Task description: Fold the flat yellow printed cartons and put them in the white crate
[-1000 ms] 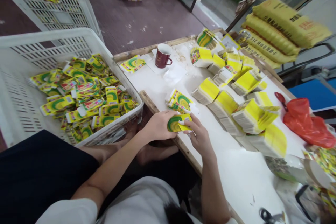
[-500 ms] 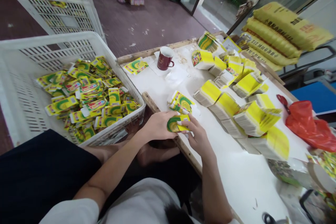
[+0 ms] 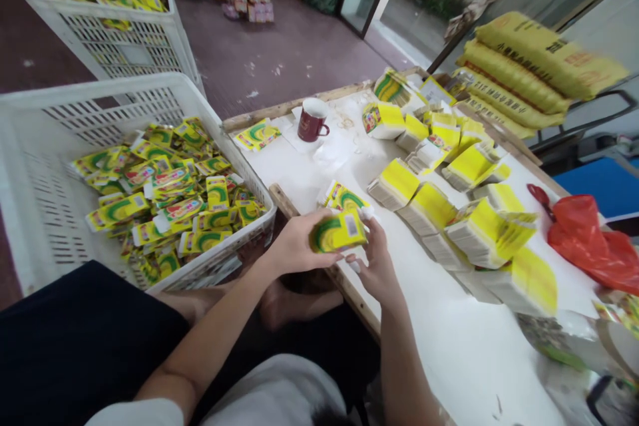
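A small yellow-and-green carton (image 3: 339, 231) is held at its left end in my left hand (image 3: 299, 243), above the table's wooden edge. The face turned up shows a green swirl and a pale printed patch. My right hand (image 3: 377, 259) is at the carton's right end with its fingers apart. Its upper fingertips are close against the carton's corner, while the lower ones are off it; white coverings show on some fingertips. Just beyond my hands, a small stack of flat cartons (image 3: 344, 196) lies on the white tabletop (image 3: 424, 333).
To the left stands a white plastic crate (image 3: 40, 173) with many filled cartons; a second crate (image 3: 124, 53) is behind it. Rows of flat carton bundles (image 3: 432, 203) cover the table's right side. A maroon mug (image 3: 312, 121), a red plastic bag (image 3: 586, 233) and yellow sacks (image 3: 544, 60) are farther off.
The carton has turned so that its printed patch shows. My right fingers, which were across its face, have drawn back to its right end. The whole view has shifted slightly.
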A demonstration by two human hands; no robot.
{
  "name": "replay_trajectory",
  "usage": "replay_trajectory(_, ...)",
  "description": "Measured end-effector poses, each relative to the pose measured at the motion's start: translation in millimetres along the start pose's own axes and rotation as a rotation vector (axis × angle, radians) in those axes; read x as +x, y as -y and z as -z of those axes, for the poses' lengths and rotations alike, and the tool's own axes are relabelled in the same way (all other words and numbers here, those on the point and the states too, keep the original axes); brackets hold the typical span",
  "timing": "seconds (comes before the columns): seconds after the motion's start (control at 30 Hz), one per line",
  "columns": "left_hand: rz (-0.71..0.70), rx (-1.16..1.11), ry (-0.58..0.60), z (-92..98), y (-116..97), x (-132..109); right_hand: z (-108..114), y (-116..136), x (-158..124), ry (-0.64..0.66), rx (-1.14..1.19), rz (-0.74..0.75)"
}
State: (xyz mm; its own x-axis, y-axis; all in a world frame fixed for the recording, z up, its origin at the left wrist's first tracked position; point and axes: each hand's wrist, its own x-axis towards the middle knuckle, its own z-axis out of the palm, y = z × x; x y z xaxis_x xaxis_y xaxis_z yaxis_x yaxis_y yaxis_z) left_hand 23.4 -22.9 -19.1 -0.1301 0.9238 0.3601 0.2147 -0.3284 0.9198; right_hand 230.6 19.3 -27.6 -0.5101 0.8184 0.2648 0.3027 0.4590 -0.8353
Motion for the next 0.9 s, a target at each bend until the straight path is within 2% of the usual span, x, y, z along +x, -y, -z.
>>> replay_trajectory(0.1, -0.120, -0.513, -0.629, 11.9, 10, 8, 15, -21, 6, -0.140, 0.022, -0.053)
replay_trajectory(0.13, -0.120, -0.671, -0.793, 18.3, 14, 12, 21, -29, 7, -0.179, 0.021, -0.073)
replay_trajectory(0.17, -0.090, -0.813, -0.914, 25.0, 17, 16, 26, -37, 8, -0.204, 0.025, -0.094)
replay_trajectory(0.23, 0.049, -1.034, -1.017, 36.3, 22, 23, 32, -51, 11, -0.226, 0.044, -0.129)
replay_trajectory(0.3, 0.182, -1.145, -0.983, 38.8, 24, 25, 34, -60, 13, -0.231, 0.092, -0.167)
replay_trajectory(0.33, 0.215, -1.153, -0.927, 35.5, 23, 24, 34, -63, 15, -0.239, 0.124, -0.192)
replay_trajectory(0.5, 0.212, -0.939, -0.463, -4.6, 8, 7, 30, -67, 22, -0.405, 0.253, -0.329)
replay_trajectory(0.6, 0.213, -0.773, -0.296, -19.5, 0, -2, 29, -69, 24, -0.479, 0.288, -0.357)
replay_trajectory(0.67, 0.226, -0.707, -0.295, -21.2, -3, -5, 30, -70, 24, -0.505, 0.309, -0.365)
replay_trajectory(0.9, 0.246, -0.656, -0.484, -8.4, -8, -3, 29, -72, 23, -0.600, 0.412, -0.366)
